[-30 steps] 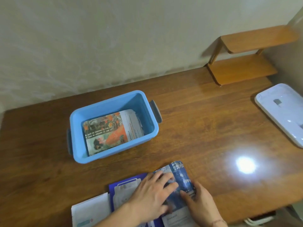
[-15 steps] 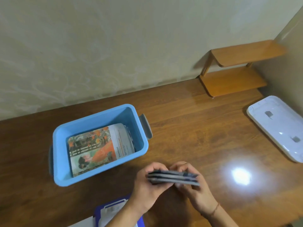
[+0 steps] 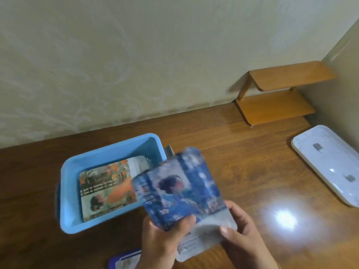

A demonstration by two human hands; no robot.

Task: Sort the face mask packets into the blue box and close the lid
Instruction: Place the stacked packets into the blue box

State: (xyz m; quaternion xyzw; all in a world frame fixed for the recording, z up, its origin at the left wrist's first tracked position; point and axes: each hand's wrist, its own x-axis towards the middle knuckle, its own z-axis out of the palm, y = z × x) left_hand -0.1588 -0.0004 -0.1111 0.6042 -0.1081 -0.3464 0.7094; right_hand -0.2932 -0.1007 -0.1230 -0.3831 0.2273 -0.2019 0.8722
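Note:
Both hands hold up a small stack of blue face mask packets (image 3: pixel 180 189), tilted face-up and motion-blurred, just right of the blue box (image 3: pixel 108 152). My left hand (image 3: pixel 163 241) grips the stack's lower left corner with the thumb on top. My right hand (image 3: pixel 242 233) holds its lower right edge. The open blue box stands on the wooden table and has orange-printed packets (image 3: pixel 104 189) lying flat inside. The stack hides the box's right front corner. The white lid (image 3: pixel 328 162) lies at the far right.
A dark blue packet (image 3: pixel 124 259) peeks in at the bottom edge under my left wrist. A small two-tier wooden shelf (image 3: pixel 279 98) stands in the back right corner against the wall. A lamp glare spot (image 3: pixel 283 218) shines on the table (image 3: pixel 233 144).
The packets were gathered off the table, squared edge-on between both hands, and are now raised and tilted face-up toward the box. The camera view has shifted upward.

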